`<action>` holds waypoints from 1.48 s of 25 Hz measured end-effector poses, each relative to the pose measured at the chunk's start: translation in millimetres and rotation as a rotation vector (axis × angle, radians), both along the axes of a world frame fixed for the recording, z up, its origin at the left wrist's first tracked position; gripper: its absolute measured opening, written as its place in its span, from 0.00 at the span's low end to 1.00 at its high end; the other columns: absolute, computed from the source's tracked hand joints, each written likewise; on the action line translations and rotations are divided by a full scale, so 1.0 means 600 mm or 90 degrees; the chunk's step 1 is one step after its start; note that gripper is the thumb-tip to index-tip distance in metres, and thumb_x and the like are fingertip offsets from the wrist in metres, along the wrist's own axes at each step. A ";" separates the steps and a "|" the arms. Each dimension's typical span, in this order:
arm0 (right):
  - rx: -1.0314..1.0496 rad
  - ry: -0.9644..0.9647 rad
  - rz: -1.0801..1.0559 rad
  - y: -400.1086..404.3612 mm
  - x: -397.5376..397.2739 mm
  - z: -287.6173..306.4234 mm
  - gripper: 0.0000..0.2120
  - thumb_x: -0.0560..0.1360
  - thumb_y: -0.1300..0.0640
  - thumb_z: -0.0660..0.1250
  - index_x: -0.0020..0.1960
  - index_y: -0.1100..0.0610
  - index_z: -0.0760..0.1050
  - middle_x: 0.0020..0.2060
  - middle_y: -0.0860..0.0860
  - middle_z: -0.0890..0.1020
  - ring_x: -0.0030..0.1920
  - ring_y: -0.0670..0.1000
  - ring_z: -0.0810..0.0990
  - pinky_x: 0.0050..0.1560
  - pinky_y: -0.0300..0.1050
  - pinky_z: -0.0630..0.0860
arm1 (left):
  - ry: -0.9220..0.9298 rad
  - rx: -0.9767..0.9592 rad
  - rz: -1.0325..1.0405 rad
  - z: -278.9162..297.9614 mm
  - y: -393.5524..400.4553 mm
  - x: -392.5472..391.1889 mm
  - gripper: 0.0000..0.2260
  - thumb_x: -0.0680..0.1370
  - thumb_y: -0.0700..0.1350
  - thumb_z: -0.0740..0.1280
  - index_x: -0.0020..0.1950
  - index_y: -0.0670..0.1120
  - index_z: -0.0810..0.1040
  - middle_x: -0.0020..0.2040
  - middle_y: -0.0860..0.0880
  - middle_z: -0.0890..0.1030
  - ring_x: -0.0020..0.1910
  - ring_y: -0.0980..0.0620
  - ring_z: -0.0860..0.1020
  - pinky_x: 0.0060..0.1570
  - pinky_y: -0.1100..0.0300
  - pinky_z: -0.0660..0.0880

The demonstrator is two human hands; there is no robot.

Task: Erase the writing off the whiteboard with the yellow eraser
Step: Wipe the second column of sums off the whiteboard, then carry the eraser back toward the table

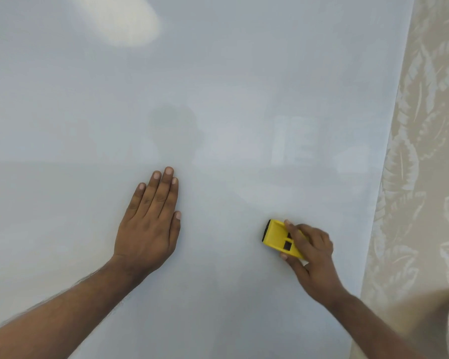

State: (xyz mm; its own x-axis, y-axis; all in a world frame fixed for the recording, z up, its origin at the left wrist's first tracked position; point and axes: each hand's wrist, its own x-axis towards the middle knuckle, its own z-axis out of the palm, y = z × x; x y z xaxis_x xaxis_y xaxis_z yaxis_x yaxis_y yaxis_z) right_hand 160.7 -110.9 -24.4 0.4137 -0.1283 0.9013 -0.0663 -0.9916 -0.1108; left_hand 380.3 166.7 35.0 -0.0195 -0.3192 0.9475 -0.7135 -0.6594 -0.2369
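Likely a home: whiteboard (pixel 218 99) laid over a beige leaf-patterned cloth (pixel 425 125)

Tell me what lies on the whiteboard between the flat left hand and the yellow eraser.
Nothing: the head view shows bare whiteboard between the left hand and yellow eraser.

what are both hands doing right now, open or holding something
Left hand: open, flat on the glossy white whiteboard, holding nothing.
Right hand: closed in a grip on the yellow plastic block eraser.
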 end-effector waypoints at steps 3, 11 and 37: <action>-0.006 0.075 0.045 0.059 0.026 -0.048 0.26 0.78 0.41 0.61 0.75 0.43 0.63 0.61 0.45 0.72 0.61 0.50 0.70 0.66 0.42 0.59 | 0.003 -0.002 0.003 -0.003 -0.007 -0.003 0.27 0.83 0.46 0.54 0.81 0.37 0.55 0.83 0.41 0.56 0.83 0.44 0.53 0.81 0.47 0.50; 0.063 0.185 0.091 0.107 0.014 -0.048 0.27 0.80 0.38 0.58 0.76 0.39 0.56 0.63 0.41 0.70 0.64 0.44 0.64 0.69 0.37 0.55 | 0.023 0.054 -0.139 -0.006 -0.005 -0.020 0.28 0.82 0.50 0.57 0.80 0.38 0.62 0.82 0.41 0.59 0.82 0.43 0.55 0.80 0.46 0.53; 0.062 0.253 -0.405 0.057 -0.371 -0.020 0.30 0.70 0.40 0.72 0.67 0.52 0.73 0.56 0.47 0.79 0.55 0.51 0.74 0.56 0.40 0.67 | 0.040 0.409 -0.579 -0.101 -0.328 -0.357 0.28 0.65 0.52 0.82 0.63 0.45 0.82 0.55 0.49 0.83 0.53 0.47 0.83 0.59 0.52 0.80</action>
State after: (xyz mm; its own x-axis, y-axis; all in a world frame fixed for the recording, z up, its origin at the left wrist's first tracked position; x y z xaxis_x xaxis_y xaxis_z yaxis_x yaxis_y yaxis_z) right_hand -61.8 -77.0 -36.3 0.5251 -0.5227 0.6716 -0.6754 -0.7361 -0.0448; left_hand 165.8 -29.9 -25.9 -0.4537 -0.6413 0.6188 -0.8908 0.3472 -0.2932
